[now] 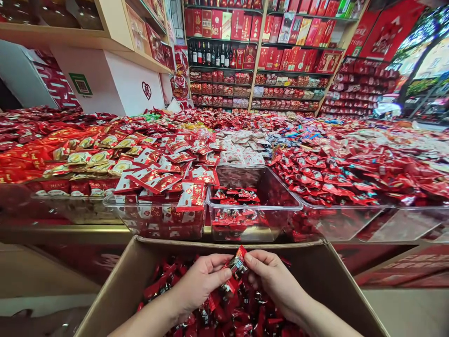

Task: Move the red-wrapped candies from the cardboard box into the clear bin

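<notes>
Over an opened cardboard box, both of my hands grip small red-and-black wrapped candies. My left hand pinches from the left, thumb against the wrapper. Opposite it, my right hand has its thumb on the upper right end of the same wrapped candy. Another red wrapper shows just below the left thumb; whether it is held, I cannot tell. Many similar red packets fill the box beneath. Just beyond the box stands a clear plastic bin partly filled with dark-red packets in rows.
Left of that bin, white-and-red packets are heaped above their clear tray's rim. Red packets pile up on the right. A gold counter edge runs behind the box. Shelves with bottles and gift boxes stand at the back.
</notes>
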Available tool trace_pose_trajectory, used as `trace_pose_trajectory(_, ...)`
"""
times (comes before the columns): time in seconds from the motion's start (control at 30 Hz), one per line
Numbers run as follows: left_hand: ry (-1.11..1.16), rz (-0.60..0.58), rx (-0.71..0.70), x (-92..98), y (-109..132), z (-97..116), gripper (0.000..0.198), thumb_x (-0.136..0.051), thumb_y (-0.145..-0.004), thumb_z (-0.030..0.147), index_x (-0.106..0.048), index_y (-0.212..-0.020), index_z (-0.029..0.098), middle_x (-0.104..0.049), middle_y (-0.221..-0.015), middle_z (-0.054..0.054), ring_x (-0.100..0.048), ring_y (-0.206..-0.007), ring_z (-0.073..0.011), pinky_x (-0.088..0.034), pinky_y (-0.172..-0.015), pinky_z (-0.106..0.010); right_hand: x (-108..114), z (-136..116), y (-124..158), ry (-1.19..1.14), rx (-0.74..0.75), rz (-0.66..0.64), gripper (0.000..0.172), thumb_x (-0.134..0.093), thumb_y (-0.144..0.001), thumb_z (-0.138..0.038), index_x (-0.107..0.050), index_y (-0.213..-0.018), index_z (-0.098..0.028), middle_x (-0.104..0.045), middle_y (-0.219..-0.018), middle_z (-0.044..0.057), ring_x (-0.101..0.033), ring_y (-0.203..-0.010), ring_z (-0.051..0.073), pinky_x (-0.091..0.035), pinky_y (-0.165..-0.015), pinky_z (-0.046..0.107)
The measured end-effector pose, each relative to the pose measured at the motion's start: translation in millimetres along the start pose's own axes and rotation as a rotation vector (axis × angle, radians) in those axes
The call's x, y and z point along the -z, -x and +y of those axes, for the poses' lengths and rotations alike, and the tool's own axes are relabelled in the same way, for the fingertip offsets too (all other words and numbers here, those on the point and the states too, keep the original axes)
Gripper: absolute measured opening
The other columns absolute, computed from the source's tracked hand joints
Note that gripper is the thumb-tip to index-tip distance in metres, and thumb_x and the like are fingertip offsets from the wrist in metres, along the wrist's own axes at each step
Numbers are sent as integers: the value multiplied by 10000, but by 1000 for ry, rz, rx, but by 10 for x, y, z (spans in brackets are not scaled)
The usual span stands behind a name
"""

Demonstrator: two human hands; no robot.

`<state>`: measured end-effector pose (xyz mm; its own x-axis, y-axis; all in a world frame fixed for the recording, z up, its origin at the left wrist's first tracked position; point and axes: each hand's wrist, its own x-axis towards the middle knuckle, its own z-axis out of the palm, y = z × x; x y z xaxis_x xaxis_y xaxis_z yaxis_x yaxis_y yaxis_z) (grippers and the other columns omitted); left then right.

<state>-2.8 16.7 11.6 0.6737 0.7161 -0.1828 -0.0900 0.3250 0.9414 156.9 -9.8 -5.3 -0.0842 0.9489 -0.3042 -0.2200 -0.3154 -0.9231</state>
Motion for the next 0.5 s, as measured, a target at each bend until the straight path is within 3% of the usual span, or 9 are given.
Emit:
trace_pose_trajectory(0.1,166,75,132,-1,32,-34,333,-494,-723,344,-497,-1026,206,-601,-821,-30,-532,-622,-103,-399,-568,-218,20,6,0,-6,44,-12,276,-542,-653,-391,-565,-704,-121,-463,-510,-25,-372,-435,43,-266,-427,177)
trace_pose_trajectory(0.17,308,54,285,-7,55,-44,385,-412,-732,459,-470,-1036,230,-596,-816,-44,-526,-535,-91,-345,-432,-169,34,3,8,8,87,-45,254,-531,-671,-373,-568,-704,-124,-463,-512,-26,-379,-444,46,-274,-439,180)
trace_pose_trajectory(0.27,393,3,460,-28,71,-41,408,-410,-708,501,-491,-975,203,-595,-762,-60,-510,-468,-78,-264,-365,-136,41,-11,27,31,82,-102,235,-540,-669,-353,-573,-729,-128,-484,-522,-22,-400,-460,52,-295,-460,185)
trace_pose_trajectory(0.37,340,72,376,-58,56,-50,360,-610,-610,328,-501,-917,176,-587,-690,-27,-484,-454,-65,-303,-404,-153,24,-8,38,25,29,-101,244,-566,-646,-340,-559,-786,-139,-517,-573,-19,-432,-487,58,-328,-484,189)
trace_pose_trajectory(0.5,283,166,279,-82,31,-90,372,-636,-584,208,-482,-918,152,-556,-657,-1,-483,-490,-67,-320,-438,-168,-36,132,6,-98,-41,-80,251,-585,-621,-309,-494,-791,-148,-519,-593,-27,-462,-469,64,-345,-466,196)
